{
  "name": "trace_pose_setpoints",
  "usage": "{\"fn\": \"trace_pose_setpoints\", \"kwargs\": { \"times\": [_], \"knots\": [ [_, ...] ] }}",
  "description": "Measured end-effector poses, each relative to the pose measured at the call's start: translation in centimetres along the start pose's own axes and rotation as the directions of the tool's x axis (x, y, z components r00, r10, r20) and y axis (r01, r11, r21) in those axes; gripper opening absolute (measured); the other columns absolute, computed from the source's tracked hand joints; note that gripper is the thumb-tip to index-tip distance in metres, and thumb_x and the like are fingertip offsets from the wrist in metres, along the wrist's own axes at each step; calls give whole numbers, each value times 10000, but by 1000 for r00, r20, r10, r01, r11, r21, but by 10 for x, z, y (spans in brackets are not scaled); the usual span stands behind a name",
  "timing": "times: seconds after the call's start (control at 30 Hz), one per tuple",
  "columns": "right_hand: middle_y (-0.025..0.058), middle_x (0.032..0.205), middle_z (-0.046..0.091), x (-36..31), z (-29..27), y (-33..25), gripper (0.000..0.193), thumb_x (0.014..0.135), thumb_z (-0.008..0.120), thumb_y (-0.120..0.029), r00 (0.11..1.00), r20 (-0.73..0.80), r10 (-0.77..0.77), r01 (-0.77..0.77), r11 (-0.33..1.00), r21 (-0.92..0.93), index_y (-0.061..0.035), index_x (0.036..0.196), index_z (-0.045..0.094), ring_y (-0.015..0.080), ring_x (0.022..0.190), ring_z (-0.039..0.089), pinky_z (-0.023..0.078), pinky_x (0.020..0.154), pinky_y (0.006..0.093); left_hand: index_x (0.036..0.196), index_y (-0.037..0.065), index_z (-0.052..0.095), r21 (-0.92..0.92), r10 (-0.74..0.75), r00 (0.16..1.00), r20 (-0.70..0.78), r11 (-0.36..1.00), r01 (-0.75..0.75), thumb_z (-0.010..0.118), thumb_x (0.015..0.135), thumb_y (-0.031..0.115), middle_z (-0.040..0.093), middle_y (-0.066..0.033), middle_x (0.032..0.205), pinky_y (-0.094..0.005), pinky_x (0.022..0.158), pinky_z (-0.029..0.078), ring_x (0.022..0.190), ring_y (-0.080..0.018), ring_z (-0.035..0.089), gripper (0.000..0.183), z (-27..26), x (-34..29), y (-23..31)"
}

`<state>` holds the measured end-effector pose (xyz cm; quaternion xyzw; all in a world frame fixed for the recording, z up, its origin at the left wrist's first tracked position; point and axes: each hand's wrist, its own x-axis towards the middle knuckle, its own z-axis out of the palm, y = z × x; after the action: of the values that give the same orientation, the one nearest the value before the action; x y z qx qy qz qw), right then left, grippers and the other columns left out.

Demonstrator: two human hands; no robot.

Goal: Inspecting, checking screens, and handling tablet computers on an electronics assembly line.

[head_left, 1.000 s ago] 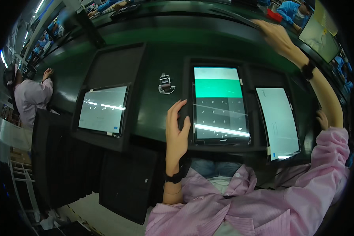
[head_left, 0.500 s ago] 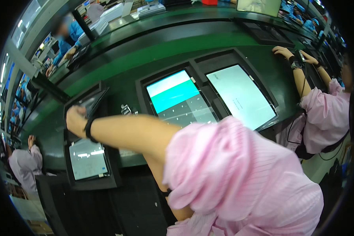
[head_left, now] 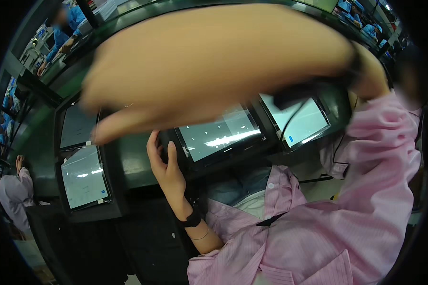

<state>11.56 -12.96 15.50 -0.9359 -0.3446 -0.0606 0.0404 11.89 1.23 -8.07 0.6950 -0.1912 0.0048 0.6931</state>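
My right forearm sweeps across the upper middle, very close and blurred. My right hand (head_left: 111, 90) hangs near the left tray (head_left: 116, 192); motion smears its fingers, so I cannot tell whether it grips anything. In that tray's far compartment lies a dark flat screen panel (head_left: 78, 127), and a lit pale panel (head_left: 84, 178) fills the near one. My left hand (head_left: 169, 173), fingers apart, is beside the left edge of the middle tray (head_left: 233, 156), apparently holding nothing. That tray has a lit panel (head_left: 218, 135) and a second pale panel (head_left: 302, 121), both partly covered by my arm.
A black band with a cable (head_left: 292, 114) hangs from my right wrist. Another black band (head_left: 192, 218) circles my left wrist. A co-worker in pink (head_left: 15, 197) sits at far left; one in blue (head_left: 62, 35) works beyond the bench. Green bench surface (head_left: 135, 161) lies between the trays.
The tilted dark panel by my right hand now lies flat in the left tray. My right arm has lifted nearer the camera, and my left hand has come into sight beside the middle tray.
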Motion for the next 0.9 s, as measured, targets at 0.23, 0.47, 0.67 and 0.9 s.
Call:
{"fn": "trace_pose_setpoints", "kwargs": {
  "times": [0.23, 0.47, 0.67, 0.9],
  "knots": [
    [152, 983, 656, -210, -5, 60, 392, 943, 476, -315, 580, 176, 795, -813, 579, 67, 34, 1035, 629, 224, 919, 616, 477, 837, 317, 1244, 7, 484, -18, -25, 1000, -8, 1000, 24, 487, 876, 42, 506, -91, 1234, -277, 894, 387, 1006, -155, 514, 369, 5, 2, 9],
    [151, 1013, 621, -310, -32, -36, 324, 946, 418, -210, 642, -342, 687, -354, 661, 662, 21, 1047, 622, 227, 965, 572, 419, 885, 327, 1273, -14, 453, -11, -24, 1000, 0, 1000, 24, 468, 891, 25, 470, -120, 1292, -266, 915, 382, 1044, -149, 511, 385, 8, 2, 10],
    [141, 1228, 533, -317, 23, 30, 336, 942, 421, -240, 555, -200, 808, -780, 588, 212, -10, 1075, 626, 293, 1206, 415, 311, 1016, 393, 1253, -19, 468, 122, -104, 991, -80, 986, 114, 486, 880, 32, 463, -145, 1304, -324, 1033, 283, 1223, -222, 426, 377, 20, 0, 36],
    [103, 1342, 448, -304, 107, 132, 314, 955, 411, -258, 634, -206, 745, -771, 629, -99, -165, 1178, 611, 306, 1299, 317, 267, 1054, 424, 1033, 83, 638, 80, 453, 747, 486, 828, -554, 635, 740, 91, 542, -114, 1151, -404, 913, 386, 1006, -254, 533, 293, 106, -76, 74]
  ]
}}
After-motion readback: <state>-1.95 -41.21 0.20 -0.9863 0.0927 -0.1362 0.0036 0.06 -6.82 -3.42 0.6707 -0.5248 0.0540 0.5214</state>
